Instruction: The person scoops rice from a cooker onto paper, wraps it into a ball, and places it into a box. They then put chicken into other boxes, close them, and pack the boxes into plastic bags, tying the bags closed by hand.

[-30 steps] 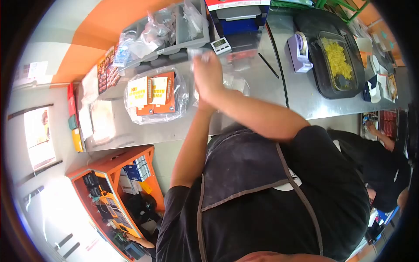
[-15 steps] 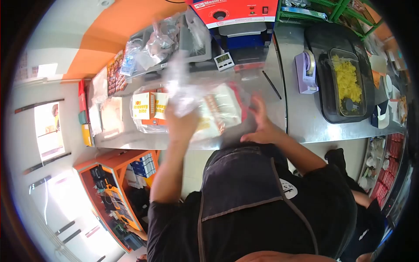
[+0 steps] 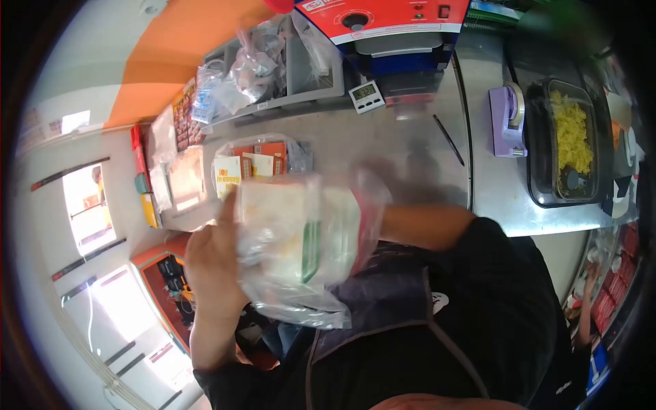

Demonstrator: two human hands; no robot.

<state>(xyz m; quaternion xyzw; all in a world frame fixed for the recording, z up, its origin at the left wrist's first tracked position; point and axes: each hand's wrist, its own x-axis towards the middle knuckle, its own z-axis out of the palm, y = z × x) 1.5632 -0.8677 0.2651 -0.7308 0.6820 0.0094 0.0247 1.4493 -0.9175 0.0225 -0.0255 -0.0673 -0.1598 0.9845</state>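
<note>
A clear plastic bag (image 3: 301, 239) with white packets inside is lifted off the counter, in front of my body, and is blurred by motion. My left hand (image 3: 215, 256) grips its left edge, the fingers partly behind it. My right forearm reaches to the bag's right side, where my right hand (image 3: 372, 181) is smeared and mostly hidden behind the plastic. Just beyond the bag, orange and white printed boxes (image 3: 256, 164) lie in another clear bag on the steel counter (image 3: 342, 143).
At the back stand a grey bin (image 3: 318, 75) of plastic bags, a white timer (image 3: 367, 96) and a red and blue machine (image 3: 396, 41). To the right are a black pen (image 3: 448, 140), a purple tape dispenser (image 3: 506, 123) and a container of yellow food (image 3: 572, 140). Another person's arm (image 3: 585, 307) shows far right.
The bag of white packets has risen off the counter and come nearer my body. My left hand has moved left and down to its edge; my right hand has gone behind the bag.
</note>
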